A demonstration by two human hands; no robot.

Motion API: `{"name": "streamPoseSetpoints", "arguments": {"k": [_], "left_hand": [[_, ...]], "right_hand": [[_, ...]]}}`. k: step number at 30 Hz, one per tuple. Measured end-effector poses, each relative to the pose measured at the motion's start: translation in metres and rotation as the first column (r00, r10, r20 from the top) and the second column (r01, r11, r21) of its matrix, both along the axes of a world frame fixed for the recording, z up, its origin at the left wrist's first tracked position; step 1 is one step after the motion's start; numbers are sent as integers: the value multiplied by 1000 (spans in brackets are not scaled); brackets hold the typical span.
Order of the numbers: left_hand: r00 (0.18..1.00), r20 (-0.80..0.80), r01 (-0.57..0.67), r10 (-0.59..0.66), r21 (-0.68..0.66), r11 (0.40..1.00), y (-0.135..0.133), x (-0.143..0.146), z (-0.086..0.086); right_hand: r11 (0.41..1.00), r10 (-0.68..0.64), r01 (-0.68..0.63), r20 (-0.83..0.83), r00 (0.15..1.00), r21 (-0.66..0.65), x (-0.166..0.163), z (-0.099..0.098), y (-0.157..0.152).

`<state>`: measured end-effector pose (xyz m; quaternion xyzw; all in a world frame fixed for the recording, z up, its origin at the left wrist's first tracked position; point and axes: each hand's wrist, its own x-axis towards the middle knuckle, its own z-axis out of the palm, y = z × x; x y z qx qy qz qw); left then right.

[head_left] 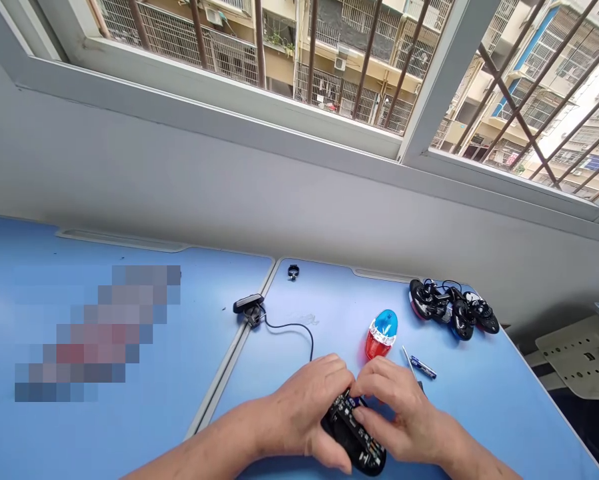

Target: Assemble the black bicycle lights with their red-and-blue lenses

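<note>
My left hand [317,410] grips a black oval housing [344,433], thumb along its near side and fingers at its far end. Its open side faces up and shows a circuit board with small parts. Over the far end of the housing, my right hand [397,413] is closed, with thumb and fingers pinching at a small blue piece [357,402] that looks like a battery, mostly hidden by the fingers. Just beyond my hands lies an egg-shaped cover [382,333], blue at one end and red at the other, with a silvery band.
A screwdriver [407,359] and a blue battery [423,367] lie right of the cover. Several black units with cables [452,310] sit at the back right. A black device with a cable [249,307] straddles the table seam; a black clamp ring [293,272] lies behind.
</note>
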<state>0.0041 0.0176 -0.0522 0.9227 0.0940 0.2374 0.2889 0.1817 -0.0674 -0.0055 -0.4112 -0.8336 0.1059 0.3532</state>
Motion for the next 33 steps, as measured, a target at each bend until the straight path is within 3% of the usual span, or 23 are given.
{"name": "streamPoseSetpoints", "arguments": {"k": [5, 11, 25, 33], "left_hand": [[1000, 26, 5, -5, -9, 1000, 0, 1, 0], [999, -35, 0, 0, 9, 1000, -1, 0, 3], [1000, 12, 0, 0, -6, 1000, -1, 1, -3], [1000, 15, 7, -7, -16, 1000, 0, 2, -1]], "right_hand": [[999, 14, -15, 29, 999, 29, -2, -4, 2], [991, 15, -40, 191, 981, 126, -1, -13, 1], [985, 105, -125, 158, 982, 119, 0, -13, 0], [986, 89, -113, 180, 980, 126, -1, -11, -3]]}}
